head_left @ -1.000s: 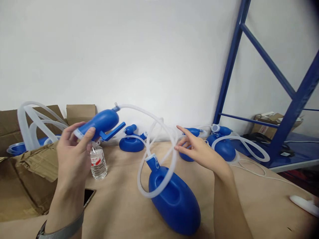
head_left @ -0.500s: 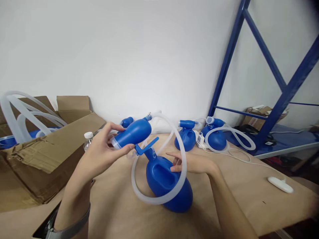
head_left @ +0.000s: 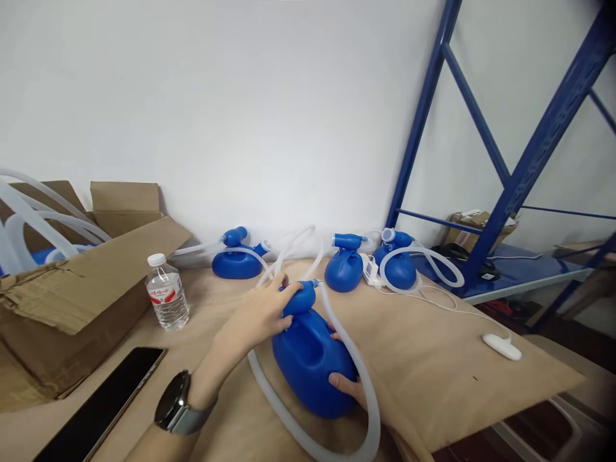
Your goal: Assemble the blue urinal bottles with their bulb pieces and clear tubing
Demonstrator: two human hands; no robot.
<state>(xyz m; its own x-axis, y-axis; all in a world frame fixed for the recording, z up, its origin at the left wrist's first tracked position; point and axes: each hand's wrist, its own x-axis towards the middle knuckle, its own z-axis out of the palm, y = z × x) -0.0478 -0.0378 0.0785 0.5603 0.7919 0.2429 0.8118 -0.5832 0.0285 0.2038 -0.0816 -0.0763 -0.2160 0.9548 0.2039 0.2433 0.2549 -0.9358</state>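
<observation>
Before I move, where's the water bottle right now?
In the head view, the water bottle stands on the table at the left, just right of the open cardboard box and beyond the phone.

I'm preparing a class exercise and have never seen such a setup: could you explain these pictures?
There is no machine, just a person's two bare hands. One camera worn on the head, looking forward and down, took every picture. The left hand, a watch at its wrist, grips a small blue piece at a blue container's far end; the right hand holds the container. A whitish hose curves round its near side. Also on the table: a phone, a bottle, an open cardboard box, three similar containers.
</observation>
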